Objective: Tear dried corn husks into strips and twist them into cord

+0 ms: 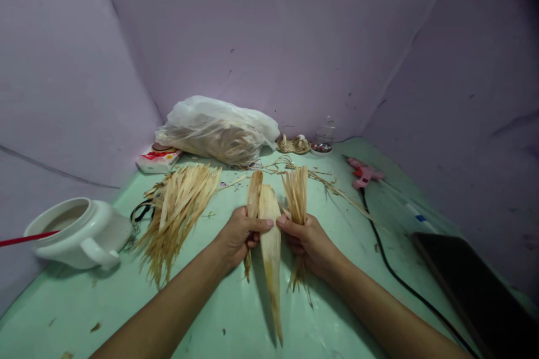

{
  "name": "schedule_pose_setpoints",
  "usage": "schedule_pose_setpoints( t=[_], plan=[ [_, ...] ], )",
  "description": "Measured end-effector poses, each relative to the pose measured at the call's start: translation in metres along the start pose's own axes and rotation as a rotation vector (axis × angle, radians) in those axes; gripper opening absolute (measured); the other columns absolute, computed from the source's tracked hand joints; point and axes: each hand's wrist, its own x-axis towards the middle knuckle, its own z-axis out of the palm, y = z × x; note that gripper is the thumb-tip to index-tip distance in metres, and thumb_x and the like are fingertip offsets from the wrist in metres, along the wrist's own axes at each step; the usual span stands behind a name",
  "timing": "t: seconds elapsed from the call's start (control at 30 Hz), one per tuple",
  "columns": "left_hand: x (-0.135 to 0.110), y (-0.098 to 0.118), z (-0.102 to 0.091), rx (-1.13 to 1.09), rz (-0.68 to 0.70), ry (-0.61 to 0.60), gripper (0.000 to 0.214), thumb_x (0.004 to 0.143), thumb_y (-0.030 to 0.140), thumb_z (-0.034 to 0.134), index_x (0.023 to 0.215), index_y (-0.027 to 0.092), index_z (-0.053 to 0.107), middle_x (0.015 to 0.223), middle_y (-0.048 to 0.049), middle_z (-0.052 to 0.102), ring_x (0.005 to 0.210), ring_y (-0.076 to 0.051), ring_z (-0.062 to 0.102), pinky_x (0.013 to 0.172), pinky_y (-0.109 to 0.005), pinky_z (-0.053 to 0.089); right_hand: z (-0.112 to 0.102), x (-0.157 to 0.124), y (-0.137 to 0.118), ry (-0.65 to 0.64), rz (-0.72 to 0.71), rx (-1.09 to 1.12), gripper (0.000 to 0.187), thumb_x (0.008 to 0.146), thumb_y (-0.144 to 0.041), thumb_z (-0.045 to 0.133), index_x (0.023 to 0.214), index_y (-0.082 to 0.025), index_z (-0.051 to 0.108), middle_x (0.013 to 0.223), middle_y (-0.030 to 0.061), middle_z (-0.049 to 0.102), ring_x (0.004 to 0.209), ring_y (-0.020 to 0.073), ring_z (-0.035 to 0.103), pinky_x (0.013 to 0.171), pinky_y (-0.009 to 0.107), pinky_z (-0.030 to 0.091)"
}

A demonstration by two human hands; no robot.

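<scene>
Your two forearms reach up from the bottom edge of the frame and angle inward, bringing both hands together just right of centre, thumbs pointing toward each other. Your left hand [240, 238] is closed around one narrow brown strip [254, 193], its thumb laid across one broad pale husk [272, 252] that hangs upright, tip down, in the lower centre. Your right hand [309, 241] grasps one bundle [298, 196] of thin strips, upright; its thumb tip meets the husk's right edge, though whether it pinches it you cannot tell. Left of centre lies one pile [183, 202], its overlapping strips too many to count. At upper centre-left sits one plastic bag [219, 129], with one packet [158, 160] at its left end; right of the bag is one dish [321, 147]. One white pot [96, 230] lies at the left, with one red stick [29, 239] at its mouth. At the right are one pink glue gun [364, 173], its black cord [381, 252] running down to the bottom edge, and one dark slab [467, 291] in the lower right corner. Purple walls [269, 28] bound the green table [202, 314] at back and sides; there is room between your forearms and at lower left, among small scraps.
</scene>
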Motion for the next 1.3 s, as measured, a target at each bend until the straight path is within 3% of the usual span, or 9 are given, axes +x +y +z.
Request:
schedule_pose_setpoints(
  t=[0.4, 0.63, 0.73, 0.8, 0.9, 1.0, 1.1, 1.2, 1.3],
  plan=[
    [-0.003, -0.001, 0.005, 0.089, 0.027, 0.041, 0.03, 0.045, 0.028, 0.075, 0.061, 0.011, 0.057, 0.041, 0.0072, 0.04, 0.035, -0.002, 0.025, 0.036, -0.019, 0.012, 0.001, -0.001, -0.003, 0.01, 0.004, -0.011, 0.044, 0.055, -0.042, 0.074, 0.059, -0.018, 0.037, 0.043, -0.0107, 0.024, 0.037, 0.0011, 0.017, 0.036, 0.019, 0.008],
    [-0.004, -0.003, 0.004, 0.01, -0.006, -0.039, 0.038, 0.039, 0.03, 0.079, 0.06, 0.012, 0.054, 0.043, 0.0065, 0.041, 0.037, -0.002, 0.028, 0.036, -0.018, 0.012, -0.009, 0.002, 0.004, -0.202, 0.053, 0.155, 0.042, 0.058, -0.038, 0.074, 0.059, -0.017, 0.037, 0.043, -0.0116, 0.021, 0.038, 0.0005, 0.012, 0.036, 0.017, 0.007],
    [-0.003, -0.004, 0.001, 0.006, 0.003, -0.075, 0.038, 0.042, 0.032, 0.079, 0.064, 0.011, 0.056, 0.047, 0.0047, 0.044, 0.039, -0.002, 0.029, 0.037, -0.018, 0.012, -0.009, 0.004, 0.004, -0.249, 0.075, 0.234, 0.036, 0.058, -0.034, 0.074, 0.061, -0.016, 0.043, 0.044, -0.0098, 0.028, 0.037, 0.0004, 0.017, 0.035, 0.016, 0.008],
    [-0.002, -0.002, -0.001, 0.03, 0.007, -0.113, 0.038, 0.046, 0.034, 0.078, 0.069, 0.009, 0.059, 0.051, 0.0015, 0.049, 0.041, -0.003, 0.034, 0.037, -0.018, 0.012, -0.007, 0.004, 0.002, -0.23, 0.053, 0.256, 0.032, 0.058, -0.033, 0.074, 0.062, -0.014, 0.048, 0.047, -0.0063, 0.038, 0.038, 0.0015, 0.027, 0.034, 0.015, 0.013],
    [-0.002, 0.002, -0.004, 0.058, 0.006, -0.126, 0.04, 0.05, 0.036, 0.076, 0.076, 0.008, 0.062, 0.053, 0.0006, 0.051, 0.042, -0.003, 0.036, 0.036, -0.017, 0.014, -0.005, 0.003, -0.003, -0.211, 0.027, 0.279, 0.028, 0.061, -0.035, 0.071, 0.068, -0.012, 0.056, 0.055, 0.0, 0.052, 0.046, 0.0072, 0.045, 0.04, 0.017, 0.033],
    [0.0, 0.006, -0.008, 0.054, 0.004, -0.076, 0.037, 0.049, 0.034, 0.076, 0.07, 0.009, 0.06, 0.048, 0.0035, 0.046, 0.04, -0.003, 0.034, 0.036, -0.016, 0.016, -0.007, 0.004, -0.01, -0.202, 0.054, 0.343, 0.026, 0.063, -0.036, 0.069, 0.067, -0.014, 0.055, 0.058, 0.0011, 0.055, 0.055, 0.0124, 0.054, 0.052, 0.023, 0.044],
    [0.002, 0.008, -0.012, 0.05, 0.015, -0.018, 0.036, 0.047, 0.034, 0.077, 0.061, 0.012, 0.053, 0.045, 0.005, 0.043, 0.038, -0.003, 0.034, 0.034, -0.016, 0.017, -0.017, 0.005, -0.022, -0.14, 0.069, 0.442, 0.025, 0.063, -0.029, 0.069, 0.065, -0.018, 0.048, 0.05, -0.0064, 0.042, 0.04, 0.0057, 0.04, 0.041, 0.018, 0.039],
    [0.004, 0.009, -0.015, 0.07, 0.028, 0.021, 0.037, 0.048, 0.035, 0.076, 0.059, 0.014, 0.047, 0.041, 0.0069, 0.039, 0.035, -0.002, 0.03, 0.033, -0.015, 0.015, -0.032, 0.005, -0.037, -0.109, 0.005, 0.457, 0.025, 0.066, -0.025, 0.066, 0.066, -0.019, 0.042, 0.049, -0.0094, 0.028, 0.035, 0.002, 0.013, 0.031, 0.012, 0.016],
    [0.005, 0.008, -0.014, 0.096, 0.03, 0.032, 0.037, 0.047, 0.034, 0.075, 0.058, 0.015, 0.045, 0.04, 0.0078, 0.037, 0.034, -0.001, 0.026, 0.033, -0.016, 0.013, -0.045, 0.006, -0.049, -0.056, -0.133, 0.478, 0.025, 0.069, -0.023, 0.063, 0.064, -0.019, 0.038, 0.052, -0.0089, 0.023, 0.039, 0.003, 0.006, 0.032, 0.012, 0.007]
  ],
)
